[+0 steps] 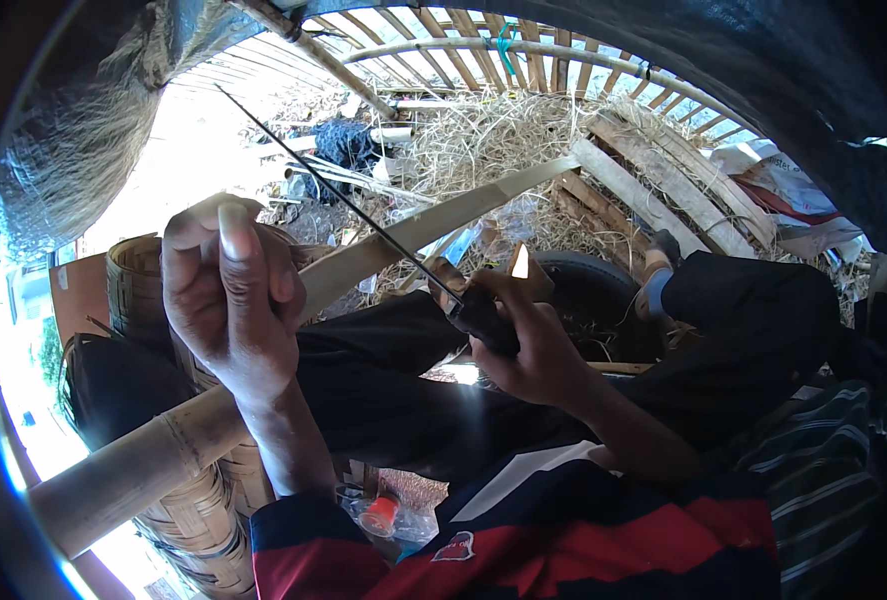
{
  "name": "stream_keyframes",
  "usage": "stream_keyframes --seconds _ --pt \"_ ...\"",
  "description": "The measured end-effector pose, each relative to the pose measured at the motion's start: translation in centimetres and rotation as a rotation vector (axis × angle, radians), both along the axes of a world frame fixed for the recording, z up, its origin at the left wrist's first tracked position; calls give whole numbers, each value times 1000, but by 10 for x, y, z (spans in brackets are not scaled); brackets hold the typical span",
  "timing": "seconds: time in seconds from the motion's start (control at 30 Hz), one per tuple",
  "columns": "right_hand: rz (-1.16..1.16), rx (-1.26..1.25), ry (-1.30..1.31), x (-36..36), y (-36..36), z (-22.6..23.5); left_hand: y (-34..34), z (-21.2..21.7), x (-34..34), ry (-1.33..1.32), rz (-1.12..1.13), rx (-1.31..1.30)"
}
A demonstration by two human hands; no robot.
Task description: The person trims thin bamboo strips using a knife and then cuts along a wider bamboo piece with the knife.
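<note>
Low in the picture, just in front of the person's striped red, dark blue and white shirt (563,540), a crumpled clear plastic bag with an orange-red cap inside it (383,515) is lying on the ground; whether it carries a label cannot be told. Off to the right, crumpled white sheeting with red stripes (778,185) is lying against the straw.

At the left, a round woven bamboo basket (135,285) is standing behind the left hand, its inside hidden by the hand and the pole. A second woven basket (203,525) is sitting under the pole's thick end, its contents also out of sight.

The left hand (231,300) is wrapping closed around a long, pale tan split bamboo pole (363,262), thumb pointing up, gripping it near the middle. The pole is running from the lower left across the person's dark trousers (403,390) and up to the right, its thin end reaching over the dry straw pile (483,140). The right hand (523,345) is clenching the dark handle of a long thin-bladed knife (363,212), whose blade is slanting up to the left and crossing over the pole.

Beyond the straw, a curved slatted bamboo fence (523,50) is closing off the space, and a dark rubber tyre (588,290) is lying beside the person's leg.
</note>
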State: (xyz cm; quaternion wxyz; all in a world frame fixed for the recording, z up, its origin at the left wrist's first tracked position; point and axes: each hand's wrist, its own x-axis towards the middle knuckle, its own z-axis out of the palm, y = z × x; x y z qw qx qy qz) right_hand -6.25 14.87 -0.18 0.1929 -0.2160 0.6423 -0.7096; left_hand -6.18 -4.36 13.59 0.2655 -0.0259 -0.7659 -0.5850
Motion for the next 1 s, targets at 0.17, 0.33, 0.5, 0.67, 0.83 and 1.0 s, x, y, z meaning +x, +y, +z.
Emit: stream_keyframes --seconds 0.17,0.33,0.5,0.67,0.83,1.0 --pt "93 287 131 -6 1 -4 5 -3 3 -3 97 -29" --pt "36 362 182 -7 3 -21 -2 -5 7 -24 77 -40" --pt "15 393 238 -7 -1 -34 -4 -6 10 -51 94 -48" --pt "3 372 227 -3 -2 -20 -7 -12 8 -51 158 -1" --pt "7 274 182 4 -13 -1 -1 -8 6 -47 165 -18" --pt "17 372 237 -5 -7 -31 -4 -7 5 -62 176 -69"
